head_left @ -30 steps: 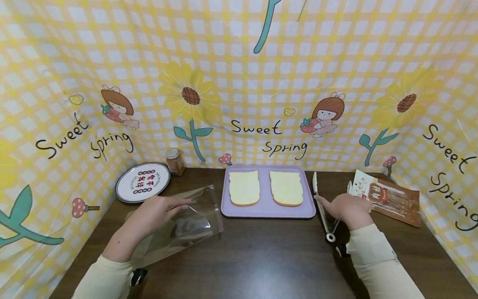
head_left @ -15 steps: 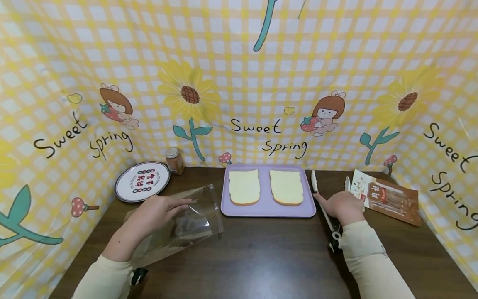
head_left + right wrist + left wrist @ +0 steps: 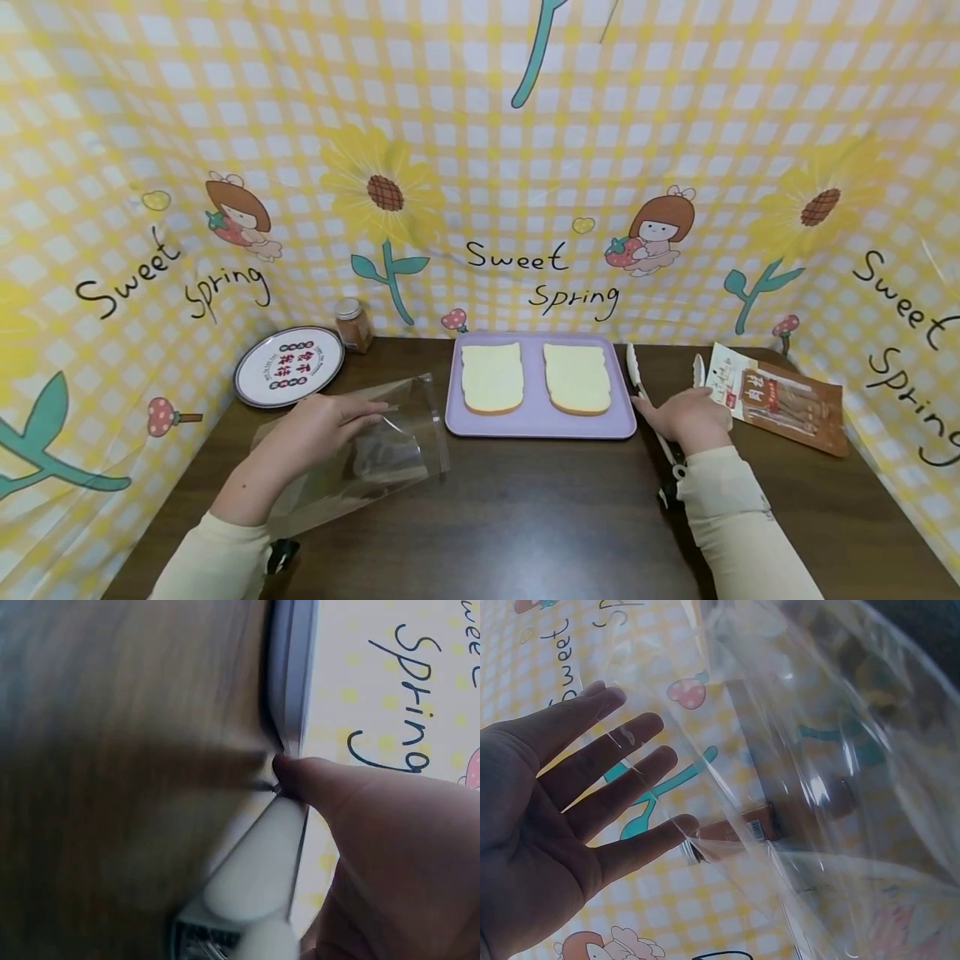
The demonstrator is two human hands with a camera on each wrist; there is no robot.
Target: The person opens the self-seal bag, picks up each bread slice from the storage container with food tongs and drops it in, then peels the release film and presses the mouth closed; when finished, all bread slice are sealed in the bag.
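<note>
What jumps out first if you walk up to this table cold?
Two pale bread slices lie side by side on a lilac tray at the back centre. The left hand rests flat on a clear plastic bag, while the right hand lies on white tongs beside the tray.

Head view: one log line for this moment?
left hand: flat on bag | right hand: on tongs, grip unclear | tray: two bread slices

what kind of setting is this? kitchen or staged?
Likely a staged tabletop food-prep booth, not a real kitchen: a dark wooden table walled in by a yellow checked "Sweet Spring" backdrop, with a purple tray of bread slices and tongs.
</note>
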